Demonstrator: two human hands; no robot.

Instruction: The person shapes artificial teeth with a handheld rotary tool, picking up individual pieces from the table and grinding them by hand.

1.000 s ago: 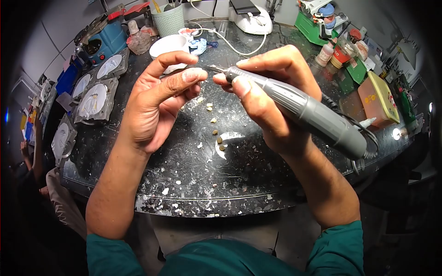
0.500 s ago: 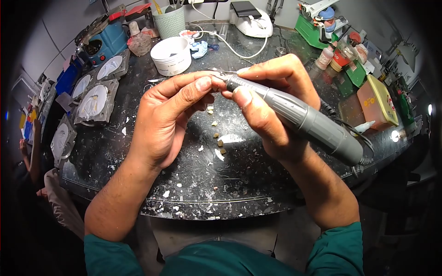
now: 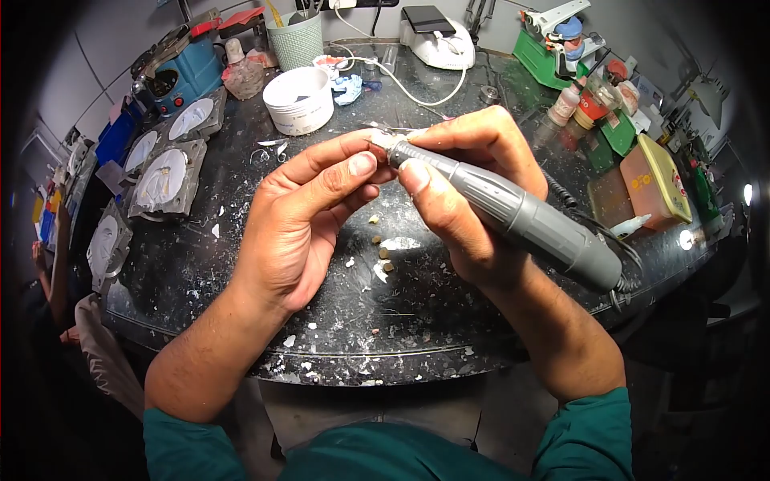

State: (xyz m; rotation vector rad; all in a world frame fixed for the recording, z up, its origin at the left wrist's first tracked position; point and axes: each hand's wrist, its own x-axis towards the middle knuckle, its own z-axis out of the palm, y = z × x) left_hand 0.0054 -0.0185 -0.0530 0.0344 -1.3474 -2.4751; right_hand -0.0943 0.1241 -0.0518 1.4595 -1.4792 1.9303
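A grey rotary handpiece (image 3: 513, 212) with a coiled cord lies in my right hand (image 3: 481, 192), its narrow end pointing up and left. My left hand (image 3: 309, 212) is closed in a pinch at that end, on something small and pale that the fingertips mostly hide. The two hands meet at the fingertips above the black table (image 3: 321, 280). Below them, small yellowish and brown pieces (image 3: 385, 252) lie in a rough column beside white residue.
A white tub (image 3: 297, 103) and a pale green holder (image 3: 295, 42) stand behind. Metal flasks with white plaster (image 3: 164, 180) line the left. A yellow-lidded box (image 3: 654, 180) and green bins (image 3: 539, 56) are at right. A person's arm (image 3: 58, 256) shows far left.
My left hand has moved right and slightly down, and its fingertips now meet the handpiece's narrow end. The handpiece has shifted a little down and left with my right hand.
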